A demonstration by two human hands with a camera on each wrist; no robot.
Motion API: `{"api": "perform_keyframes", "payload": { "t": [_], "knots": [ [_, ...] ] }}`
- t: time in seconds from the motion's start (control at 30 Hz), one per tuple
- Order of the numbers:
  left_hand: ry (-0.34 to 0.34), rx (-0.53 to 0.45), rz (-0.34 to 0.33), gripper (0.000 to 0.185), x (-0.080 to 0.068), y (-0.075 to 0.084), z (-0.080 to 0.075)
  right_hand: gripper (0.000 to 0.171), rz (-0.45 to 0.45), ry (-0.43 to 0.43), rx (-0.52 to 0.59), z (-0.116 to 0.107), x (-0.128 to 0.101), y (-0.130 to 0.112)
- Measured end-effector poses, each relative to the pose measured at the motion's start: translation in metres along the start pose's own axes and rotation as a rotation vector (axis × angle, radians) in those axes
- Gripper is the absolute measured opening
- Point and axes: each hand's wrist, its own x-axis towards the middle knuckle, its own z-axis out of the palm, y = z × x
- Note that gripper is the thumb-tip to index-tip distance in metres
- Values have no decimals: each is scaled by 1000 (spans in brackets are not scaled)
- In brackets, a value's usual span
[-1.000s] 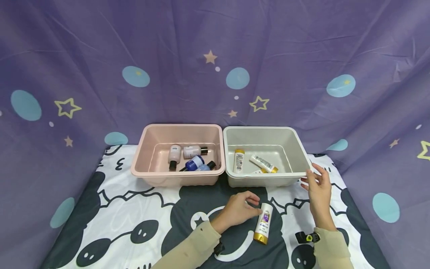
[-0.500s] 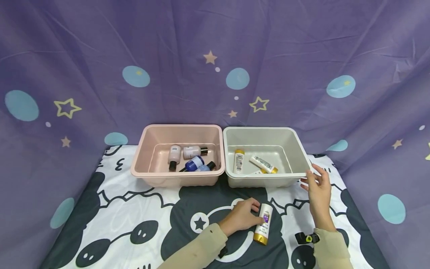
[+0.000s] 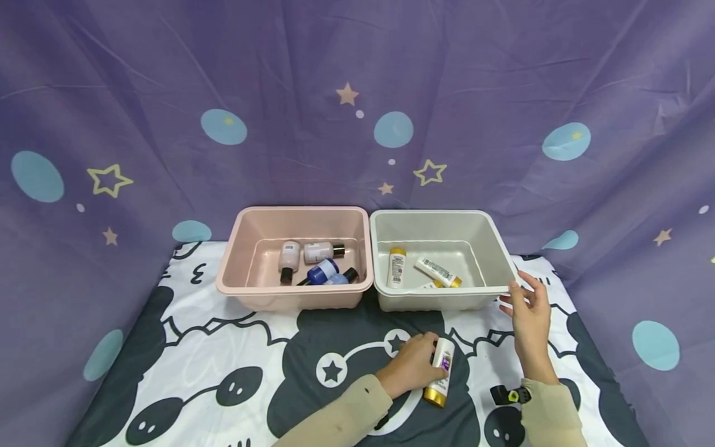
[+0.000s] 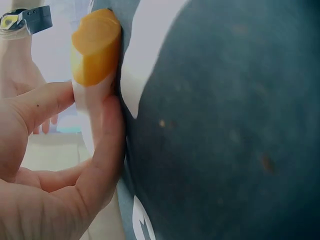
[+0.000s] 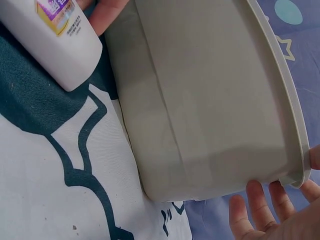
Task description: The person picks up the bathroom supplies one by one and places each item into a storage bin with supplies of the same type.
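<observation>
In the head view my left hand [image 3: 414, 366] grips a white bottle with a gold cap [image 3: 444, 357] that lies on the cloth, cap toward me. The left wrist view has the thumb on one side of the bottle [image 4: 86, 107] and curled fingers on the other, below its yellow-gold cap [image 4: 97, 47]. My right hand [image 3: 530, 316] holds the near right corner of an off-white bin [image 3: 436, 302]. Seen from the right wrist, its fingers [image 5: 257, 202] touch the bin's outer wall under the rim, with the thumb by the rim's edge.
Left of the off-white bin stands a pink bin [image 3: 301, 300] with several bottles in it, among them a dark blue bottle [image 3: 323, 271]. The off-white bin contains gold-capped bottles, such as a slanted one [image 3: 437, 272]. A purple curtain [image 3: 313, 167] hangs behind.
My left hand has moved right and slightly down, from beside the bottle to closing its fingers around it. My right hand stays at the bin's corner.
</observation>
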Motion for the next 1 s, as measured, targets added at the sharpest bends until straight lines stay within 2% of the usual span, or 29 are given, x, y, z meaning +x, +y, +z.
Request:
{"api": "perform_keyframes", "payload": {
  "t": [0.13, 0.23, 0.47, 0.7, 0.9, 1.0],
  "knots": [
    [6, 57, 30, 64, 2, 3, 3, 41, 2, -1, 0, 0, -1, -1],
    [8, 28, 42, 66, 2, 3, 4, 41, 4, -1, -4, 0, -1, -1],
    [-4, -240, -13, 66, 0, -5, 2, 41, -3, -3, -13, 0, 0, 0],
    [-20, -407, -79, 59, 0, -13, -3, 41, -4, -7, -11, 0, -1, 0],
    [-35, -609, -146, 55, -4, -11, -6, 41, -11, -6, -17, 0, 1, 0],
    [-33, -706, -147, 55, -7, -7, -10, 41, -7, -3, -13, 0, 1, 0]
  ]
}}
